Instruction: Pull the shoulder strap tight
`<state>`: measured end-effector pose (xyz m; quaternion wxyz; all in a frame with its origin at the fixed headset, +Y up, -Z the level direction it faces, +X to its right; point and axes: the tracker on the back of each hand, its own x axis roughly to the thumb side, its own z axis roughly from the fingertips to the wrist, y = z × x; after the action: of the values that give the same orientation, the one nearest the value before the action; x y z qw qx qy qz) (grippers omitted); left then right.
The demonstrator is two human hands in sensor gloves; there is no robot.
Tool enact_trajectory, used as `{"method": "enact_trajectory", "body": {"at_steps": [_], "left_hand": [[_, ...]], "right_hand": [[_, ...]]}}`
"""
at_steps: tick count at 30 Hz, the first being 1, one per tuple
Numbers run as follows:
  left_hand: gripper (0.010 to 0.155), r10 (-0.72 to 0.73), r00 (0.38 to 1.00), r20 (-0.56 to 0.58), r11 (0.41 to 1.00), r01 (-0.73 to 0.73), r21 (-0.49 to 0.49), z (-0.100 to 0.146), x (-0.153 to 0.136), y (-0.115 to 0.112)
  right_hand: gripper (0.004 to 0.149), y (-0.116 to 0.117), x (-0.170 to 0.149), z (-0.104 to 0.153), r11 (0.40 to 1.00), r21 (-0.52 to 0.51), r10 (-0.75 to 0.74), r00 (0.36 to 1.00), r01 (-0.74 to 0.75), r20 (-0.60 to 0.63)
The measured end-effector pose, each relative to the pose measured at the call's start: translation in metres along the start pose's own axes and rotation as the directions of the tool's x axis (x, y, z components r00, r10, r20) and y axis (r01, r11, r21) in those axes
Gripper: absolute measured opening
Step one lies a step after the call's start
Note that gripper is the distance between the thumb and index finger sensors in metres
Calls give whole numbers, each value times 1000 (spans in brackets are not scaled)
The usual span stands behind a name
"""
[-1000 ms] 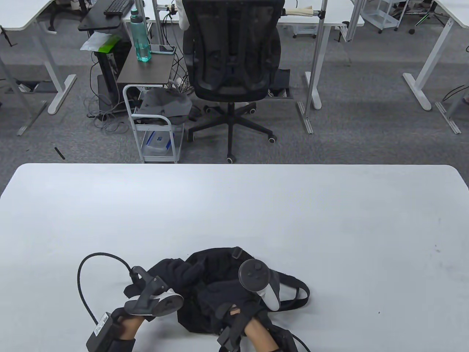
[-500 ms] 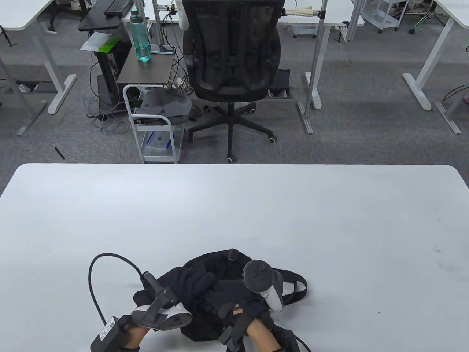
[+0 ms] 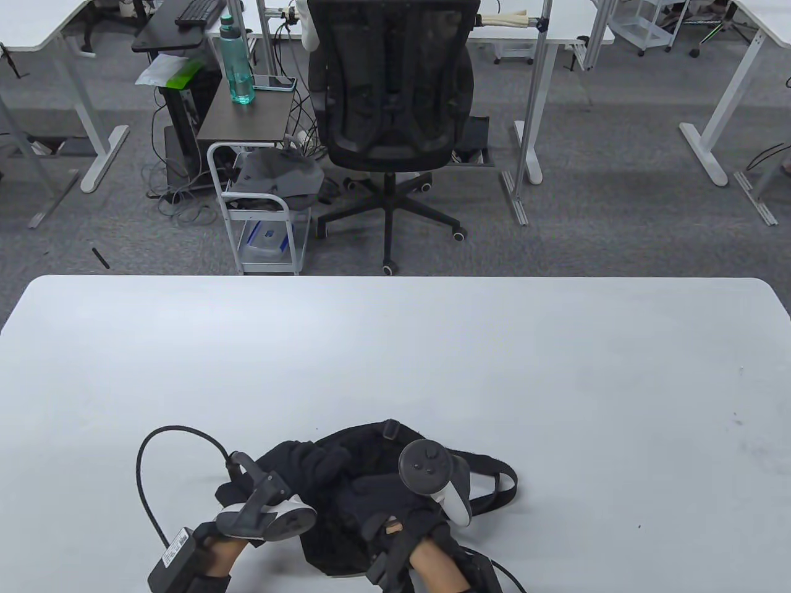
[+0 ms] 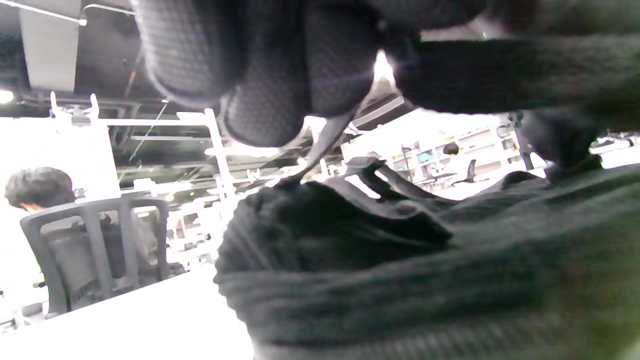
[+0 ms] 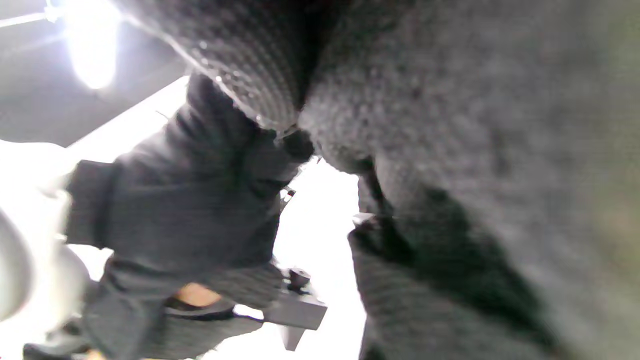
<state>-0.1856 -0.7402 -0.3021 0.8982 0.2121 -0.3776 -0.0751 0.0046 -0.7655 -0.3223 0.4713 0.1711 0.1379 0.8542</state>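
At the bottom centre of the table view, a black fabric bag [image 3: 355, 494] is worked by both gloved hands; against half a second ago, the left hand [image 3: 290, 469] is drawn back toward lower left, the right hand [image 3: 395, 494] slightly left; whether either grips webbing cannot be told; the black webbing shoulder strap [image 3: 503, 488] loops right, apparently little tightened; the white table [image 3: 432, 346] lies beyond.

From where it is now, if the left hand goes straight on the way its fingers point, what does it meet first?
The left hand points up and right in the table view, and its fingers already lie on the black bag. Going on, it would probably push into the bag's fabric first; depth is unclear.
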Motion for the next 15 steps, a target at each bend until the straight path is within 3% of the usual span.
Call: {"method": "enact_trajectory", "body": {"at_steps": [2,5,15], "left_hand": [[64,21,1000,17,1000,-21,19,-1,5,4],[64,11,999,47,999,-13,41,-3,15,9],[65,66,997,41,998,-67,21,-2,8,1]], "right_hand": [[51,-1,-2,-1,1000,-18,-9,1000,9,5],[50,-1,-4,-1,996,-16,-83,996,83,13],[40,0,2,-1,998,-13,-62,998,62,30]]}}
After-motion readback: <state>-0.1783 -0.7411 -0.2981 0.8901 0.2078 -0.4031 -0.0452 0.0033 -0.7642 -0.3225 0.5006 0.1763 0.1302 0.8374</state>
